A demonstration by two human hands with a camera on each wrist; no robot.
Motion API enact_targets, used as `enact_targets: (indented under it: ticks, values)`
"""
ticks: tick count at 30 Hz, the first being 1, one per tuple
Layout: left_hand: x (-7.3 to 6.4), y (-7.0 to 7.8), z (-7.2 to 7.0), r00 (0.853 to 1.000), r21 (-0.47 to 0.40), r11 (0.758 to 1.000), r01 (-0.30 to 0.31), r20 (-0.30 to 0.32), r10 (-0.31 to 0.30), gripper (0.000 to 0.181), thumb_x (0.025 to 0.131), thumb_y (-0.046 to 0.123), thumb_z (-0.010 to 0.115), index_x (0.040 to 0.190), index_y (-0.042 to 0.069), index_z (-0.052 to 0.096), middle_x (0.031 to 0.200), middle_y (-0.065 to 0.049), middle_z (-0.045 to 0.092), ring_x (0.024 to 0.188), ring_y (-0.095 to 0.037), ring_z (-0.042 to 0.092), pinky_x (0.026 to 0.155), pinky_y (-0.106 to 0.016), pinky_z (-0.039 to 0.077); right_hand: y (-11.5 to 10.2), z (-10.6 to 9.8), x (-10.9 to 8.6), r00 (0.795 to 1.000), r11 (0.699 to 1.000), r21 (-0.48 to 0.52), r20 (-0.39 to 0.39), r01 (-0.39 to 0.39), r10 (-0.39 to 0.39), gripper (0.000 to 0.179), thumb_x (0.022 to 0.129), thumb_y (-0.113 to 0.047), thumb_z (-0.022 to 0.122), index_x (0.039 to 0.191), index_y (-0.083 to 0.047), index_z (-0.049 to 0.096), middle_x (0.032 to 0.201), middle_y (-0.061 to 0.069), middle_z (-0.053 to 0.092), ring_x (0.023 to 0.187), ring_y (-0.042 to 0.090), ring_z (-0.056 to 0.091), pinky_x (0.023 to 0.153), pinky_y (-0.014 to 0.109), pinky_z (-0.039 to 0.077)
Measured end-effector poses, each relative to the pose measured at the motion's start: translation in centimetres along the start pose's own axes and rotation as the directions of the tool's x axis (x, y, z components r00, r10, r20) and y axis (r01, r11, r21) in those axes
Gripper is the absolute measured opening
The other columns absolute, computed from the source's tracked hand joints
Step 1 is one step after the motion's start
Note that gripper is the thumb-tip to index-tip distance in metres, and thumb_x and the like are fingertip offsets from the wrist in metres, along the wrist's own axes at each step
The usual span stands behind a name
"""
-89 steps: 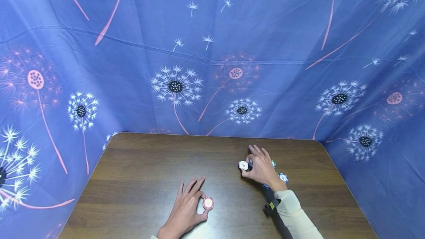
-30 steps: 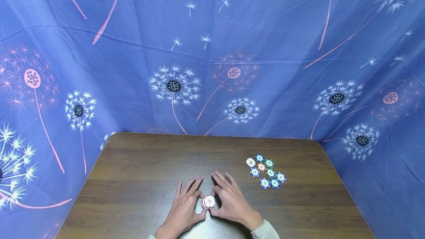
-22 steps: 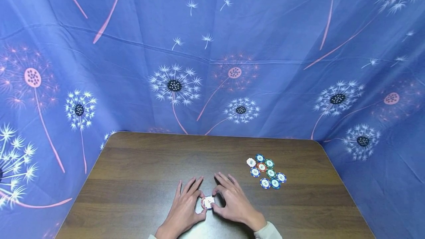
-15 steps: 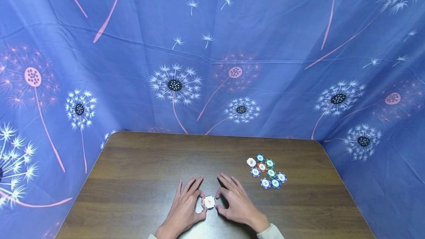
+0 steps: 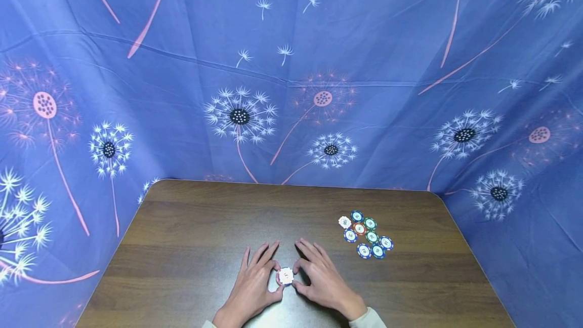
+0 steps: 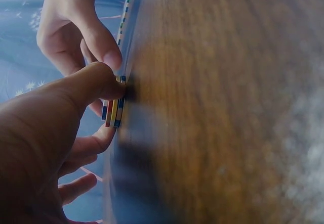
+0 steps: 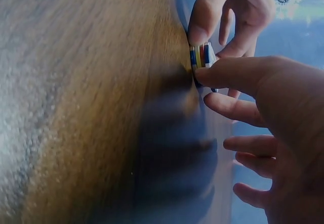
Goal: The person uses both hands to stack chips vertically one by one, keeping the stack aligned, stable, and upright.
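A short stack of poker chips (image 5: pixel 286 276) lies flat near the front middle of the table, a white chip on top. My left hand (image 5: pixel 252 285) holds the stack's left side between thumb and index finger, its other fingers stretched out. From the right, my right hand (image 5: pixel 323 280) brings its thumb and index fingertips against the rim, the rest of the fingers extended. Seen from the side in the left wrist view, the chips (image 6: pixel 116 115) show blue, yellow and red edges. In the right wrist view, the right thumb rests on the stack's edge (image 7: pixel 199 57).
Several loose chips lie flat in a cluster toward the right rear of the wooden table (image 5: pixel 205 216), among them a white chip (image 5: pixel 344 222), a red chip (image 5: pixel 359 228) and a green chip (image 5: pixel 372 237). Behind the table hangs a blue dandelion-print cloth (image 5: pixel 282 130).
The right hand has brought a white chip from the cluster onto the stack and let go. Half a second ago its fingertips stood apart; now they touch the rim, the top chip slightly farther left.
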State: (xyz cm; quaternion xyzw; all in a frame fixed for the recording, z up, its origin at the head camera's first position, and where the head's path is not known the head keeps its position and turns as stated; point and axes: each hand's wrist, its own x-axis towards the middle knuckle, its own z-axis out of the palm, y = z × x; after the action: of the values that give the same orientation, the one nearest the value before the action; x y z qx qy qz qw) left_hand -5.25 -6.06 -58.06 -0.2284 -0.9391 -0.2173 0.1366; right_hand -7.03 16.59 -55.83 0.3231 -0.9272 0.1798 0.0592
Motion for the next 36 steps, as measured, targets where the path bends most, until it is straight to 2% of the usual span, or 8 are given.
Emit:
enact_targets:
  ticks: [12,22,28,33,36]
  values:
    - [0.1,0.0,-0.1,0.997,-0.010,0.999,0.037,0.070,-0.036,0.031,0.072,0.036,0.088,0.092,0.020,0.071,0.161,-0.009,0.054,0.147,-0.036,0.050,0.118,-0.076,0.031,-0.4,0.2,0.0,1.000,1.000,-0.010,0.004,0.006,-0.006,0.023,0.082,-0.031,0.089,0.093,-0.021,0.071,0.152,0.021,0.059,0.148,0.038,0.050,0.119,0.064,0.039]
    - [0.1,0.1,-0.3,0.997,-0.010,0.999,0.032,0.074,-0.032,0.032,0.073,0.036,0.088,0.093,0.019,0.071,0.161,-0.009,0.054,0.147,-0.037,0.050,0.117,-0.076,0.032,-0.7,0.0,0.0,1.000,1.000,-0.002,0.009,-0.003,0.003,0.023,0.083,-0.030,0.089,0.094,-0.019,0.072,0.152,0.021,0.059,0.147,0.038,0.050,0.120,0.064,0.039]
    - [0.2,0.2,-0.3,0.996,-0.003,0.999,0.038,0.085,-0.037,0.032,0.074,0.037,0.088,0.094,0.018,0.072,0.161,-0.009,0.054,0.147,-0.037,0.050,0.118,-0.075,0.032,-0.5,0.1,-0.4,1.000,1.000,0.003,-0.022,0.002,-0.002,0.024,0.082,-0.029,0.089,0.095,-0.019,0.071,0.150,0.020,0.061,0.146,0.037,0.051,0.118,0.064,0.040]
    - [0.1,0.2,-0.2,0.998,-0.007,1.000,0.025,0.062,-0.025,0.032,0.072,0.036,0.089,0.093,0.018,0.072,0.160,-0.009,0.056,0.146,-0.038,0.051,0.117,-0.075,0.033,0.0,0.0,-1.1,0.996,1.000,0.010,-0.085,0.009,-0.008,0.028,0.077,-0.026,0.091,0.093,-0.019,0.070,0.146,0.022,0.063,0.141,0.041,0.055,0.114,0.066,0.044]
    - [0.2,0.2,-0.2,0.998,-0.010,1.000,0.018,0.053,-0.018,0.032,0.071,0.036,0.089,0.091,0.018,0.071,0.159,-0.009,0.056,0.146,-0.039,0.050,0.117,-0.076,0.033,0.3,-0.2,-1.5,0.994,1.000,0.023,-0.104,-0.016,0.018,0.028,0.077,-0.025,0.091,0.094,-0.018,0.070,0.145,0.022,0.064,0.140,0.043,0.056,0.113,0.067,0.044]
